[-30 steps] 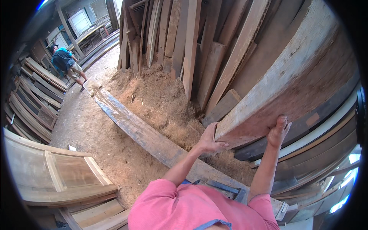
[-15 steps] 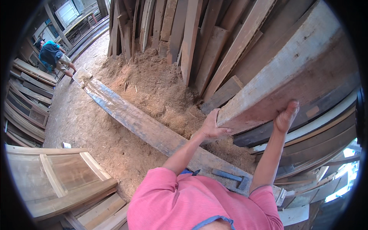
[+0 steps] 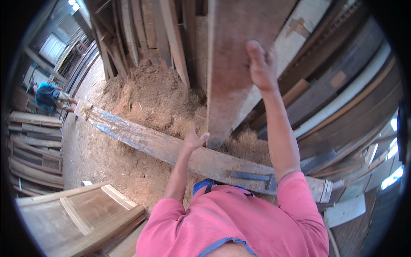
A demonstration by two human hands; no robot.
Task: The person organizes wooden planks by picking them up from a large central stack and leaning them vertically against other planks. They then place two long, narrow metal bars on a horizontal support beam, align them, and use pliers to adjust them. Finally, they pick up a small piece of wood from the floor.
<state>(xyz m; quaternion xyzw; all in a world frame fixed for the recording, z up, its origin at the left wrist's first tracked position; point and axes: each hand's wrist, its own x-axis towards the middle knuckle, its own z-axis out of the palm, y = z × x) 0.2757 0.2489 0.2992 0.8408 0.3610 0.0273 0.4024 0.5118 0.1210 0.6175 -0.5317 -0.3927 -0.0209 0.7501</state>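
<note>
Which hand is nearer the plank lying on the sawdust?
Left. The left hand is just above the lying plank, at the raised board's lower end; the right hand presses high on that board.

Under me the dirt floor [image 3: 92,158] carries a sawdust heap [image 3: 158,100], a long worn plank [image 3: 171,147] lying flat, and a panelled door [image 3: 81,214].
</note>
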